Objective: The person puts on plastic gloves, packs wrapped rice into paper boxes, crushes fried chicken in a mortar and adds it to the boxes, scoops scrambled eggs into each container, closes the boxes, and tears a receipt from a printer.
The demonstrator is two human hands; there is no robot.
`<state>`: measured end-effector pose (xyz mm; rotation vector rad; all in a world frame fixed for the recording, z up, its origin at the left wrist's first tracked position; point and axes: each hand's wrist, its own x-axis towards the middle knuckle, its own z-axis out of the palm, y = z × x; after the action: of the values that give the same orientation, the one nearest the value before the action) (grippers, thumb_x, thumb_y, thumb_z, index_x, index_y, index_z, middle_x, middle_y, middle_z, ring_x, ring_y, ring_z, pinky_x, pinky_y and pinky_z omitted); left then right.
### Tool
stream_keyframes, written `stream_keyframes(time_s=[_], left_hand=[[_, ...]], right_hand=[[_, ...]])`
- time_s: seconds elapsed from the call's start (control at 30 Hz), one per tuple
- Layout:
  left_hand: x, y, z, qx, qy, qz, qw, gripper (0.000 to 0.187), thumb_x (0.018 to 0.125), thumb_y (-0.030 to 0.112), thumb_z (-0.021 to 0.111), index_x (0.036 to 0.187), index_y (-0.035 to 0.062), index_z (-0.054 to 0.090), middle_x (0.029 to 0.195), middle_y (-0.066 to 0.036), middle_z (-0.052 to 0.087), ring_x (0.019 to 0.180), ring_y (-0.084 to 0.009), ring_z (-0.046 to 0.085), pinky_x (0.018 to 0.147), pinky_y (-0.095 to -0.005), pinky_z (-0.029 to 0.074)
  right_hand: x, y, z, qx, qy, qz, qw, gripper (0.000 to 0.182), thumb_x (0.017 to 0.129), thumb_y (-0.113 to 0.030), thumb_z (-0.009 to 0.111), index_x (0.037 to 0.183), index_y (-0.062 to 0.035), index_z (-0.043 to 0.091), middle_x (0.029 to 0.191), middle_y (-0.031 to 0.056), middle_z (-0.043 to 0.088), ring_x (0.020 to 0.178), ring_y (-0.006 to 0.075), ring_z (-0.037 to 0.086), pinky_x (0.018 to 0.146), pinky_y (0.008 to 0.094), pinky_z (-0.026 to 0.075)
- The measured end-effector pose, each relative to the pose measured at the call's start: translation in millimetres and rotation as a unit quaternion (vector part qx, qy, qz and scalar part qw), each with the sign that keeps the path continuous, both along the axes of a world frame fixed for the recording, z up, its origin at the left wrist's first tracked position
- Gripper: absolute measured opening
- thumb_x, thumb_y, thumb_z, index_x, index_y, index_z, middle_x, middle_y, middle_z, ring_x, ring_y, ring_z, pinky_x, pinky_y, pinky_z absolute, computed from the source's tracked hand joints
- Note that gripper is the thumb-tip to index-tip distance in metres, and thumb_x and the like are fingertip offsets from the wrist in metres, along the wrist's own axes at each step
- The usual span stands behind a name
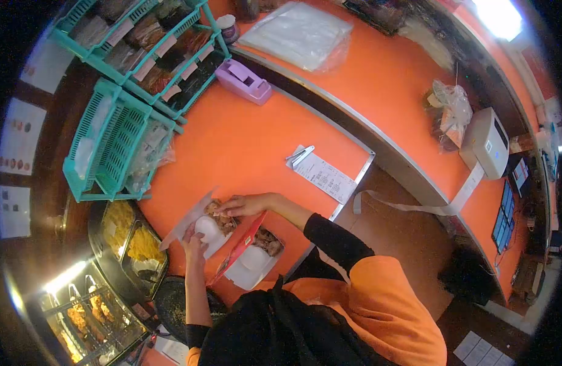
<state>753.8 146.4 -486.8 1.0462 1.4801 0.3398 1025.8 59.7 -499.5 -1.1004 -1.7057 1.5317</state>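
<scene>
Reaching right hand (247,205): fingers partly bent over the brown food pieces (227,226); whether one is pinched, I cannot tell.
Left hand (195,241): half-curled beside the white mound (209,229); grip unclear.
Far box (184,224): open on the orange counter (232,140), just beyond the near box (245,283).
Spill risk: pieces could tumble over the rim if the fingers push sideways.
Mound risk: left fingertips pressing in could dent it.
Red panel (239,245): upright between the boxes; a forearm brushing it could tip or drag a box.
Hard to see: fingertip contact, the pieces under the right hand, and what the mound is.
</scene>
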Motion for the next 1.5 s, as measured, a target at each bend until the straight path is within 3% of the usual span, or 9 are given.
stream_keyframes(time_s=[0.67,0.73,0.8,0.87,0.93,1.07,1.2,1.33,1.5], left_hand=[[-6.7,-1.7,-0.5,-0.109,-0.002,-0.073,0.991,0.078,0.081,0.033,0.066,0.144,0.0197,0.024,0.108,-0.012,0.053,0.094,-0.0278,0.06,0.065,-0.0387,0.047],[-14.5,3.5,-12.8,-0.149,0.005,-0.091,0.985,0.085,0.081,0.038,0.067,0.148,0.0144,0.02,0.118,-0.015,0.054,0.098,-0.0305,0.061,0.07,-0.0415,0.049],[-5.1,-9.2,25.2,-0.111,0.016,-0.088,0.99,0.089,0.081,0.041,0.067,0.149,0.0112,0.018,0.124,-0.017,0.052,0.098,-0.0315,0.061,0.073,-0.0419,0.049],[-2.2,-20.4,49.7,-0.048,0.036,-0.111,0.992,0.086,0.085,0.043,0.064,0.149,0.0046,0.022,0.138,-0.023,0.046,0.103,-0.0329,0.06,0.078,-0.043,0.05],[-10.6,-37.3,56.9,0.028,0.009,-0.095,0.995,0.077,0.088,0.039,0.063,0.146,0.0022,0.028,0.134,-0.023,0.048,0.105,-0.0316,0.059,0.08,-0.042,0.05],[31.1,-90.8,135.4,0.415,-0.031,-0.003,0.909,0.036,0.092,0.017,0.058,0.121,-0.0032,0.051,0.102,-0.016,0.06,0.096,-0.0309,0.059,0.083,-0.0399,0.046],[124.4,-161.1,183.7,0.395,-0.2,-0.15,0.884,0.029,0.085,0.003,0.057,0.114,-0.0002,0.056,0.104,-0.017,0.059,0.097,-0.0335,0.057,0.086,-0.0405,0.045],[187.8,-181.8,169.4,0.285,-0.322,-0.216,0.877,0.044,0.079,-0.003,0.058,0.123,0.0024,0.054,0.11,-0.017,0.056,0.106,-0.0356,0.055,0.093,-0.0401,0.043],[223.1,-190.0,138.1,0.194,-0.26,-0.242,0.914,0.06,0.072,-0.007,0.059,0.13,0.0052,0.051,0.115,-0.016,0.053,0.111,-0.036,0.052,0.097,-0.0408,0.042]], right_hand=[[7.1,-3.8,23.7,-0.011,-0.112,-0.09,0.99,0.047,0.098,-0.024,0.05,0.144,-0.0168,0.042,0.14,0.0112,0.05,0.123,0.0228,0.052,0.102,0.0337,0.041],[11.9,-13.3,16.3,0.05,-0.011,-0.186,0.981,0.043,0.09,-0.016,0.058,0.133,-0.0119,0.055,0.125,0.0123,0.061,0.108,0.0201,0.06,0.089,0.0308,0.048],[25.3,-17.4,53.8,0.065,-0.202,-0.244,0.946,0.025,0.083,-0.017,0.064,0.105,-0.0046,0.067,0.092,0.0113,0.069,0.081,0.0162,0.064,0.07,0.0312,0.05],[39.2,-9.6,76.9,0.053,-0.245,-0.364,0.897,0.024,0.08,-0.028,0.069,0.082,-0.0038,0.066,0.072,0.0148,0.065,0.068,0.0296,0.065,0.065,0.0376,0.051],[64.9,12.9,83.1,0.047,-0.288,-0.43,0.854,0.018,0.076,-0.019,0.069,0.075,-0.002,0.063,0.06,0.0093,0.058,0.055,0.0157,0.057,0.056,0.0341,0.046],[122.1,103.4,64.3,0.128,-0.331,-0.412,0.839,0.018,0.082,-0.022,0.063,0.091,-0.0059,0.065,0.085,0.0137,0.069,0.078,0.0303,0.066,0.067,0.04,0.051],[164.5,227.6,39.4,0.367,-0.459,-0.418,0.692,0.024,0.086,-0.023,0.055,0.104,-0.0101,0.063,0.089,0.0129,0.067,0.102,0.0328,0.059,0.083,0.0462,0.046],[182.7,308.8,33.5,0.227,-0.619,-0.348,0.666,0.031,0.086,-0.034,0.054,0.097,-0.0088,0.069,0.103,0.0195,0.067,0.109,0.0381,0.056,0.095,0.0523,0.037],[190.8,357.6,12.2,0.1,-0.41,-0.421,0.803,0.045,0.083,-0.044,0.059,0.104,-0.0043,0.066,0.104,0.0259,0.066,0.104,0.0454,0.06,0.092,0.0577,0.041]])
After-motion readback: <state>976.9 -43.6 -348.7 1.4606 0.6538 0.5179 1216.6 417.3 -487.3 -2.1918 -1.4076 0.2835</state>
